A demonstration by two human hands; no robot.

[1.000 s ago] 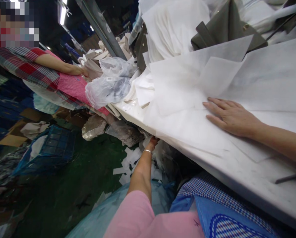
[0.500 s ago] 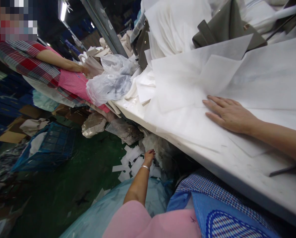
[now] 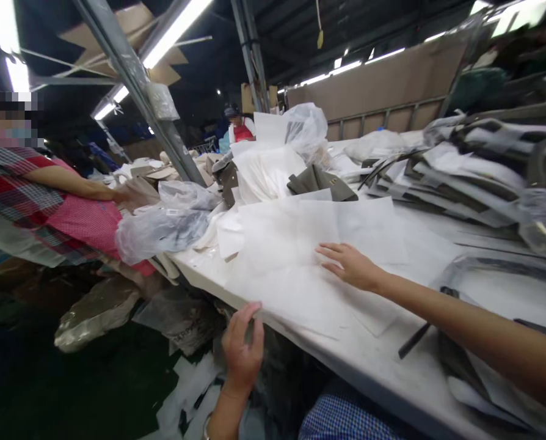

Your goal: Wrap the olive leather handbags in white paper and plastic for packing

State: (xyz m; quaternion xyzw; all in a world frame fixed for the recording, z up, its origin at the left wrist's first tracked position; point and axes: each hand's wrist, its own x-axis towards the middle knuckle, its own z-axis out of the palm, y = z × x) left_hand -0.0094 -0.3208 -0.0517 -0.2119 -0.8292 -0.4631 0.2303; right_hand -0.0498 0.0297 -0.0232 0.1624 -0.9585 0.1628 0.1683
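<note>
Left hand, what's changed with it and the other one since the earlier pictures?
The left hand has risen from below the table to near its edge, nothing visible in it. The view has swung upward. The right hand still rests on white sheets.

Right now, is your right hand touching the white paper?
Touching. The head view shows the right hand lying palm down on the white paper, with its fingers spread over the sheets.

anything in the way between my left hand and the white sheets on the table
Nothing visible blocks it. The left hand is open beside the near edge of the table, and the white sheets lie just past that edge. The right hand is farther in, on the sheets.
</note>
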